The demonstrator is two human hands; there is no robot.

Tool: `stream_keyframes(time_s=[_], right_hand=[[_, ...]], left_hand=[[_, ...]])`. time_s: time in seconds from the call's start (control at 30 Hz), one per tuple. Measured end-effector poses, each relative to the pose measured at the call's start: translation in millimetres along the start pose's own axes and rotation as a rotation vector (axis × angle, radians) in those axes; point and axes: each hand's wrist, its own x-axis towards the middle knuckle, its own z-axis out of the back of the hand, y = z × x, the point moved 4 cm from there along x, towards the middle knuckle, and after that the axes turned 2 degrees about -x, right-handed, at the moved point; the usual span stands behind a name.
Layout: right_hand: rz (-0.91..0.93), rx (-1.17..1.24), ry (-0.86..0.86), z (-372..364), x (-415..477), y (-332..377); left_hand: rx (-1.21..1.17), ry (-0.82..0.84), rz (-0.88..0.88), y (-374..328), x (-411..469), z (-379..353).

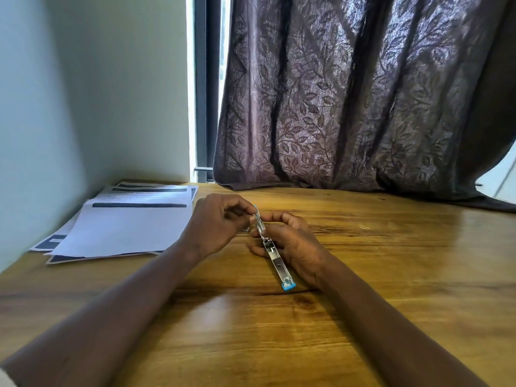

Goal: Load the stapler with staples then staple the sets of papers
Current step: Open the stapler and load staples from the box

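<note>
A slim metal stapler (275, 259) with blue ends lies lengthwise in my right hand (293, 241), its near blue end pointing toward me above the wooden desk (391, 275). My right fingers curl round its body. My left hand (215, 224) pinches the stapler's far end between thumb and fingertips; whether a staple strip is there I cannot tell. Sets of printed papers (125, 222) lie fanned on the desk at the left, apart from both hands.
A pale wall (69, 107) borders the desk on the left. A dark leaf-patterned curtain (363, 93) hangs behind, its hem resting on the far edge. A small pale speck (362, 227) lies on the wood to the right of my hands.
</note>
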Motion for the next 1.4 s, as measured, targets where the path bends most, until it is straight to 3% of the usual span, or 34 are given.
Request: stream_keyframes(time_s=[0.7, 0.9, 1.1, 1.2, 1.4], right_hand=[[0.045, -0.129, 0.032, 2, 5, -5], [0.074, -0.116, 0.056, 0, 2, -2], [0.094, -0.106, 0.093, 0, 0, -2], [0.103, -0.098, 0.097, -1, 1, -2], [0.107, -0.069, 0.041, -1, 4, -5]], left_hand=[[0.085, -0.006, -0.017, -2, -3, -3], [-0.024, -0.021, 0.134, 7, -3, -7], [-0.287, -0.028, 0.4, 19, -4, -8], [-0.372, 0.001, 0.45, 18, -6, -9], [0.038, -0.067, 0.193, 3, -8, -8]])
